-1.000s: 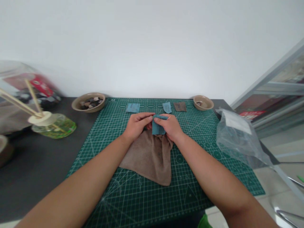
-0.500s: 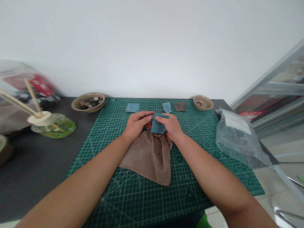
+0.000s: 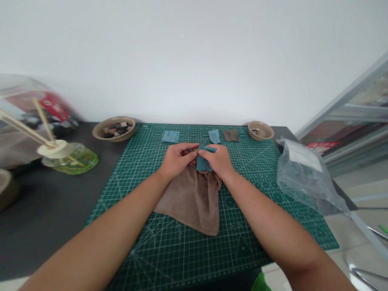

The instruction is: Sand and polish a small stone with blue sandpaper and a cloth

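Note:
My right hand [image 3: 220,161] is closed on a blue piece of sandpaper [image 3: 204,163], thumb lying across its upper part. At its left edge the fingers of my left hand [image 3: 178,159] are pinched together; a small tan thing shows at their tips, mostly hidden. A brown cloth [image 3: 194,198] hangs or lies below both hands, bunched under the right one and spread toward me. Further back on the green cutting mat [image 3: 133,250] lie two more blue sandpaper pieces, one on the left [image 3: 170,136] and a curled one [image 3: 214,136], beside a brown piece [image 3: 230,135].
A bowl of stones [image 3: 114,138] stands at the back left, and a smaller bowl [image 3: 261,138] with a small dark thing inside at the back right. A reed diffuser [image 3: 71,159] is on the left. A clear plastic bag [image 3: 303,178] lies over the mat's right side.
The blue sandpaper has turned slightly and shifted a little right against the left fingertips. Both hands keep their grip, and the cloth stays beneath them.

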Action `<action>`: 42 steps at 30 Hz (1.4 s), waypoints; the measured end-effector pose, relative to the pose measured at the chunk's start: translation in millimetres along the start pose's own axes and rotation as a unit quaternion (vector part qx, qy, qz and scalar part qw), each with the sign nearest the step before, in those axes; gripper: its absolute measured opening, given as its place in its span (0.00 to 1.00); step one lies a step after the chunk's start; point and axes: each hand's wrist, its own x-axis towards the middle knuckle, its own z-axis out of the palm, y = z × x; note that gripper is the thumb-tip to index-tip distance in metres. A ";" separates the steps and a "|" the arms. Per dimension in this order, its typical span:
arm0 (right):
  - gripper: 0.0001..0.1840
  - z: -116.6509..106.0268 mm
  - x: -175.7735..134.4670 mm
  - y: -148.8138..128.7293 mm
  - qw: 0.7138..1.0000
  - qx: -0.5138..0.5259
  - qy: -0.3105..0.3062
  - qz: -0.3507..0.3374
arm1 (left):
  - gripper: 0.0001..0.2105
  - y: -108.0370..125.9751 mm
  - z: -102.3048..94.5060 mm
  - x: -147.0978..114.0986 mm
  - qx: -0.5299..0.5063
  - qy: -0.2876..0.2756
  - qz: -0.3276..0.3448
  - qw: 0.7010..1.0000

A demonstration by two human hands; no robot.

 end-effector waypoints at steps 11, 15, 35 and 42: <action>0.09 -3.9 -0.5 -6.5 0.999 -0.039 0.007 -0.034 | 0.17 -1.3 -0.7 -0.2 -0.003 -0.021 -0.008 1.000; 0.09 -2.7 0.9 -3.6 0.999 -0.032 0.009 -0.029 | 0.17 -2.1 -1.4 0.4 -0.012 -0.016 -0.010 1.000; 0.11 -1.9 -1.0 -8.3 0.999 -0.034 0.016 -0.020 | 0.18 -0.8 -0.9 0.2 -0.018 -0.015 -0.019 1.000; 0.09 -3.9 1.6 -4.1 0.999 -0.031 0.011 -0.019 | 0.17 0.2 -1.4 -0.4 -0.029 -0.027 -0.032 0.999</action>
